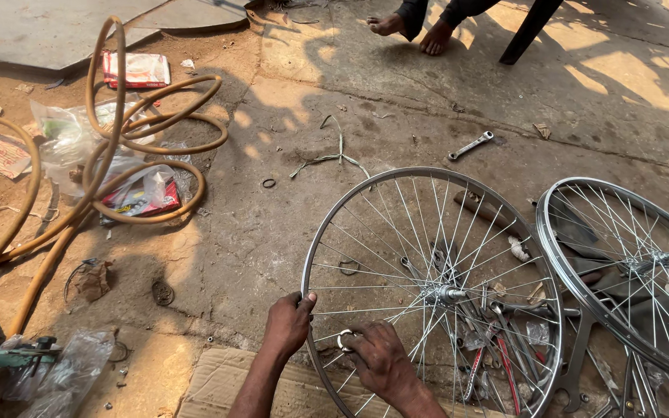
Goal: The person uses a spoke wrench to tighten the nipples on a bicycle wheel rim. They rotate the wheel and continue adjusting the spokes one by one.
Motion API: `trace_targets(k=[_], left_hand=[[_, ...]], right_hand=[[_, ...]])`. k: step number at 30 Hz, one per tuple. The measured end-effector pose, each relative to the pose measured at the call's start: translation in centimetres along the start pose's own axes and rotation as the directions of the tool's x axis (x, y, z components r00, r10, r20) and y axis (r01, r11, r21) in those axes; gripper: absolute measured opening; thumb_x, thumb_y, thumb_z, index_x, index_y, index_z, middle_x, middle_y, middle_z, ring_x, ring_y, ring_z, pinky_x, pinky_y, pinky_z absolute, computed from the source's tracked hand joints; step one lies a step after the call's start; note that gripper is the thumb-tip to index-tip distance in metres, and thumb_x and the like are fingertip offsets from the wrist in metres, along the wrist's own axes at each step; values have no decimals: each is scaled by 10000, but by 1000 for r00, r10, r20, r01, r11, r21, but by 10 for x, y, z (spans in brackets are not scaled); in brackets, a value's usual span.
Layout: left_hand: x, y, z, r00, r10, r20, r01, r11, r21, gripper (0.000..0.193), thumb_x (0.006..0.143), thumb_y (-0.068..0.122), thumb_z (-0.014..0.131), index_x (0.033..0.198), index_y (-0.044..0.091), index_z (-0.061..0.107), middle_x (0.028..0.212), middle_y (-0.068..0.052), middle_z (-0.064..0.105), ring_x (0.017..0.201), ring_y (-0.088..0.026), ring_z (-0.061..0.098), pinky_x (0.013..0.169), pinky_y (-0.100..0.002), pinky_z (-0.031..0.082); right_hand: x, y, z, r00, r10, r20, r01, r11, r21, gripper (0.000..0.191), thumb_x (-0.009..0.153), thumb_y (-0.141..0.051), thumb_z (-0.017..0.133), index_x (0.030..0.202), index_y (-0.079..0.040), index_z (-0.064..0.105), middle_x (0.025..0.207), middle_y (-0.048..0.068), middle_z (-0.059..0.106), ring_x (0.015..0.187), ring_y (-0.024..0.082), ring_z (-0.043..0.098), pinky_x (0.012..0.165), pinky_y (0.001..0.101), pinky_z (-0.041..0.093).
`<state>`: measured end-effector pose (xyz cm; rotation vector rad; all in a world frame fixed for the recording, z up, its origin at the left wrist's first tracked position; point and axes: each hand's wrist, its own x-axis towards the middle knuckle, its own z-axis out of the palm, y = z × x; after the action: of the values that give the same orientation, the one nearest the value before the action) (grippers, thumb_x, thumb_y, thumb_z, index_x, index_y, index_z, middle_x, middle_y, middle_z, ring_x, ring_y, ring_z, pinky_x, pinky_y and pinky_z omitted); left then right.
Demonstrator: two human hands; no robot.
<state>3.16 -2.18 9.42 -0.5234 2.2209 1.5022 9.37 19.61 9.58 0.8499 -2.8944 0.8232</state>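
On the concrete floor (272, 232), low in the head view, a spoked bicycle wheel (433, 294) lies flat over a scatter of hand tools. Left hand (288, 323) is clenched on the near-left rim, fingers wrapped over the metal, steadying it. Right hand (381, 358) sits inside the rim among the lower spokes, fingers pinched on a small ring-shaped spoke tool (344, 340) just beside the rim. Step in hand, by my reading: spoke tensioning or truing, working one nipple at the rim's near edge. Next move likely calls for a short, firm turn of the tool with the rim held still, then shifting the grip along to the neighbouring spoke; too small to tell whether the tool is seated on a nipple. Second wheel (629, 279) lies to the right, overlapping nothing of the first but close. Spanner (471, 145) lies well apart up the floor; coiled hose (118, 147) at left; cardboard (218, 387) under the forearms.
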Motion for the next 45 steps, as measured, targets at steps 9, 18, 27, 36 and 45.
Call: trace_targets(k=[9, 18, 27, 36, 45], left_hand=[[13, -13, 9, 997, -3, -77, -9, 989, -145, 552, 1008, 410, 573, 1373, -3, 611, 1155, -139, 733, 1020, -247, 719, 884, -401, 569], [15, -9, 15, 998, -60, -17, 54, 972, -228, 484, 1000, 382, 576, 1259, -12, 688, 939, -163, 780, 861, -247, 738, 777, -394, 572], [20, -13, 20, 997, 27, -73, -42, 975, -220, 453, 978, 380, 619, 1090, -40, 746, 757, -131, 744, 671, -204, 690, 647, -369, 537], [17, -9, 20, 997, -55, -57, 45, 985, -165, 431, 983, 397, 603, 1128, 20, 752, 757, -107, 739, 654, -194, 664, 630, -393, 527], [15, -6, 17, 998, -49, -41, 43, 990, -136, 438, 984, 401, 609, 1045, 5, 787, 744, -111, 733, 642, -194, 655, 627, -394, 513]], right_hand=[[14, 30, 45, 997, -22, -69, 8, 980, -197, 175, 901, 3, 650, 1055, -52, 710, 1109, 183, 740, 1071, 301, 706, 1080, 559, 467], [55, 14, 6, 984, 125, 125, -107, 984, -140, 185, 936, -141, 641, 1097, -69, 698, 1072, 172, 737, 1009, 298, 700, 965, 522, 474], [69, -4, -1, 945, 208, 251, -269, 932, 242, 187, 924, -181, 698, 1082, -85, 726, 1089, 99, 754, 912, 216, 744, 866, 387, 606], [66, 14, 54, 817, 379, 434, -211, 898, -386, 244, 974, 75, 513, 1178, -39, 585, 870, 99, 693, 742, 223, 703, 634, 326, 580], [54, 21, 35, 963, 202, 180, -223, 969, 104, 222, 836, 2, 699, 1033, -69, 623, 839, 55, 680, 722, 174, 687, 647, 305, 615]])
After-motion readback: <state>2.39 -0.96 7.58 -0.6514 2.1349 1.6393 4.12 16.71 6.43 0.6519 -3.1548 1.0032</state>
